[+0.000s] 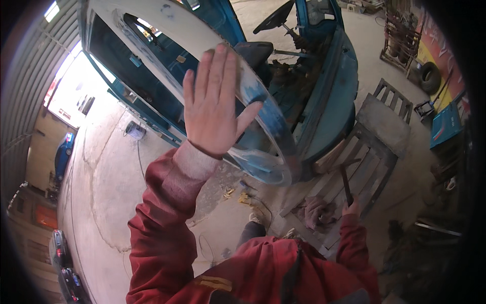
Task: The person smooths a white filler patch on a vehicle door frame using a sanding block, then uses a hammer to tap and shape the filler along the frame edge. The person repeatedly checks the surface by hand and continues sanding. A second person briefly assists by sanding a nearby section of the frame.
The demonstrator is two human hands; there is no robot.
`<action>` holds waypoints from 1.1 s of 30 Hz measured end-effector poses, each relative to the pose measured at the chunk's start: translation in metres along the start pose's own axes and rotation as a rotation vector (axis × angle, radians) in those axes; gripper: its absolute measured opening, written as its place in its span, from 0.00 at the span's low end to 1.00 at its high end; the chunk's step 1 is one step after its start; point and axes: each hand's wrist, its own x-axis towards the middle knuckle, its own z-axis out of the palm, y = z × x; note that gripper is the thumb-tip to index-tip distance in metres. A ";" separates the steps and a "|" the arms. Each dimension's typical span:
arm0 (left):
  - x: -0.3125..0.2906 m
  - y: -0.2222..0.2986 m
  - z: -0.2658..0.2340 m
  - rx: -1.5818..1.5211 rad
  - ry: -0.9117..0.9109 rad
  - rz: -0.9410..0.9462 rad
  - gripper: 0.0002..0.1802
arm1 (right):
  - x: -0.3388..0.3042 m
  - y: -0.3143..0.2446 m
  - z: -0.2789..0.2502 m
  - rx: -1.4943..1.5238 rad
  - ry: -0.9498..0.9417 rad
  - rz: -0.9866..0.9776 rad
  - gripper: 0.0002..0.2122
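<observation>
My left hand point(211, 104) is open with its fingers stretched out, lying over the curved frame point(243, 88) of a teal vehicle's door or side opening. The frame is patched white and blue where the paint is worn or filled. Whether the palm presses on the metal or hovers just over it, I cannot tell. Low on the right, my right hand point(353, 206) grips the dark handle of a hammer point(347, 177). Its thin, long head lies above a grey slatted panel point(362, 167). A crumpled brownish cloth point(318, 213) rests beside that hand.
The stripped cab holds a steering wheel point(273, 16) and a dark seat point(253, 53). Yellow tools point(245, 198) and a cable lie near my foot. A bucket point(135, 130) stands on the left, a tyre point(430, 77) and a blue box point(445, 125) on the right.
</observation>
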 end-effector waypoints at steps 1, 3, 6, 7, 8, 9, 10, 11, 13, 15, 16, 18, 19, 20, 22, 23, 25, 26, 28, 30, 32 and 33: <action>0.005 0.000 0.002 0.009 0.002 0.026 0.51 | 0.001 -0.025 -0.020 0.038 0.062 -0.061 0.20; 0.006 0.002 0.005 -0.030 0.006 0.014 0.51 | 0.004 -0.079 -0.062 0.172 0.214 -0.175 0.19; -0.002 0.009 0.008 -0.058 -0.023 0.035 0.52 | 0.001 -0.156 -0.117 0.545 0.277 -0.228 0.18; -0.006 0.012 0.009 -0.076 -0.041 0.046 0.53 | -0.002 -0.177 -0.134 0.716 0.158 -0.180 0.18; -0.009 0.015 0.010 -0.097 -0.052 0.050 0.53 | -0.006 -0.196 -0.146 0.895 0.078 -0.147 0.18; -0.013 0.017 0.011 -0.118 -0.071 0.066 0.53 | -0.012 -0.214 -0.151 0.893 0.040 -0.190 0.20; -0.016 0.018 0.012 -0.152 -0.066 0.086 0.53 | -0.020 -0.230 -0.156 0.947 -0.008 -0.178 0.21; -0.018 0.017 0.012 -0.180 -0.063 0.107 0.53 | -0.030 -0.243 -0.162 1.010 -0.030 -0.151 0.23; -0.018 0.013 0.014 -0.203 -0.046 0.143 0.53 | -0.042 -0.264 -0.171 1.147 -0.143 -0.194 0.27; -0.014 0.005 0.015 -0.191 -0.012 0.164 0.50 | -0.049 -0.281 -0.179 1.176 -0.118 -0.153 0.26; -0.011 0.002 0.016 -0.185 0.007 0.129 0.49 | -0.050 -0.289 -0.182 1.201 -0.093 -0.152 0.26; -0.001 -0.005 0.018 -0.184 0.072 0.044 0.47 | -0.048 -0.306 -0.187 1.152 -0.083 -0.258 0.27; 0.005 -0.006 0.020 -0.200 0.082 0.011 0.45 | -0.047 -0.315 -0.187 1.143 -0.057 -0.312 0.28; 0.011 -0.007 0.022 -0.206 0.151 -0.027 0.45 | -0.044 -0.323 -0.187 1.119 -0.060 -0.377 0.28; 0.023 -0.006 0.026 -0.221 0.285 -0.094 0.44 | -0.040 -0.341 -0.185 1.096 -0.082 -0.504 0.28; 0.027 -0.005 0.027 -0.275 0.353 -0.120 0.45 | -0.038 -0.349 -0.183 1.108 -0.101 -0.534 0.27; 0.033 -0.004 0.031 -0.478 0.481 -0.246 0.51 | -0.035 -0.365 -0.180 1.099 -0.121 -0.563 0.27; 0.035 -0.004 0.033 -0.587 0.539 -0.298 0.55 | -0.033 -0.372 -0.178 1.137 -0.144 -0.574 0.27; 0.036 -0.005 0.037 -0.650 0.517 -0.359 0.60 | -0.031 -0.386 -0.174 1.091 -0.117 -0.554 0.26; 0.036 -0.005 0.043 -1.002 0.443 -0.439 0.60 | -0.027 -0.398 -0.170 1.086 -0.122 -0.592 0.27; 0.034 -0.001 0.049 -1.109 0.401 -0.470 0.58 | -0.025 -0.407 -0.168 1.101 -0.106 -0.620 0.24; 0.034 0.002 0.052 -1.109 0.433 -0.426 0.58 | -0.023 -0.411 -0.167 1.123 -0.122 -0.609 0.22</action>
